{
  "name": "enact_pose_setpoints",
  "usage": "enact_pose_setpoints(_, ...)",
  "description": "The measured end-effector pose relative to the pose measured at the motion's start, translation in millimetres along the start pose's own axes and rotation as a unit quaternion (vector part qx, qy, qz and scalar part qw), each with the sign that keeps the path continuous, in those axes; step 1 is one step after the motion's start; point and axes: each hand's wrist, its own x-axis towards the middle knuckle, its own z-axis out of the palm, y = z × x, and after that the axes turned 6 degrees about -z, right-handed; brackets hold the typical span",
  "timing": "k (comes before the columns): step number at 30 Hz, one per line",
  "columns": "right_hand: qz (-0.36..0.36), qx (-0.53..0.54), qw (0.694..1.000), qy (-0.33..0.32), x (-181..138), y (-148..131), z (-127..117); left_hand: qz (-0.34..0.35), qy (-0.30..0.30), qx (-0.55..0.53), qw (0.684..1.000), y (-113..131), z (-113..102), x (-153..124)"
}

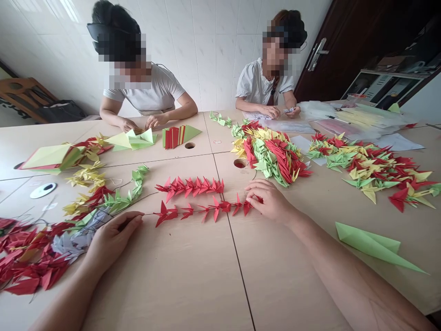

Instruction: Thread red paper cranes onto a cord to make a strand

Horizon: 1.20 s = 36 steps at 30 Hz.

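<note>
A string of red paper cranes (203, 210) lies stretched across the table in front of me. My right hand (270, 200) pinches its right end, fingers closed on the last crane. My left hand (112, 236) is closed on the thin thread at the string's left end. A second strand of red cranes (189, 186) lies just behind, parallel to the first. To the left, a green strand (127, 195) curves toward my left hand, beside yellow cranes (86, 177).
Piles of red, green and yellow cranes (272, 154) (375, 168) cover the right half; a red and grey heap (31, 259) sits at left. A folded green sheet (374, 246) lies near my right arm. Two people across the table fold paper (138, 138). Cable holes (240, 163) mark the tabletop.
</note>
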Motion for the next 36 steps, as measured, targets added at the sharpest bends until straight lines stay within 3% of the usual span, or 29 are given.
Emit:
enact_pose_setpoints(10, 0.021, -0.023, 0.999, -0.011, -2.1, 5.3, -13.0, 0.000, -0.008, 0.004, 1.000, -1.4, -0.8, 0.3)
enact_pose_setpoints(21, -0.035, -0.040, 0.998, -0.023, 2.4, -23.0, 10.8, 0.004, -0.004, 0.001, 1.000, -6.4, 3.0, 1.7)
enact_pose_setpoints(28, -0.015, -0.076, 0.997, -0.028, 3.7, -20.8, -2.1, -0.006, -0.018, -0.008, 1.000, -3.5, 1.2, -0.3)
enact_pose_setpoints(32, -0.031, -0.064, 0.997, -0.008, 9.2, -39.9, 7.6, 0.004, -0.016, -0.009, 1.000, -2.0, 1.6, 0.2)
enact_pose_setpoints(36, -0.050, -0.062, 0.996, -0.043, 14.3, -54.7, 22.8, 0.016, -0.014, -0.013, 1.000, -0.6, 2.1, 0.1)
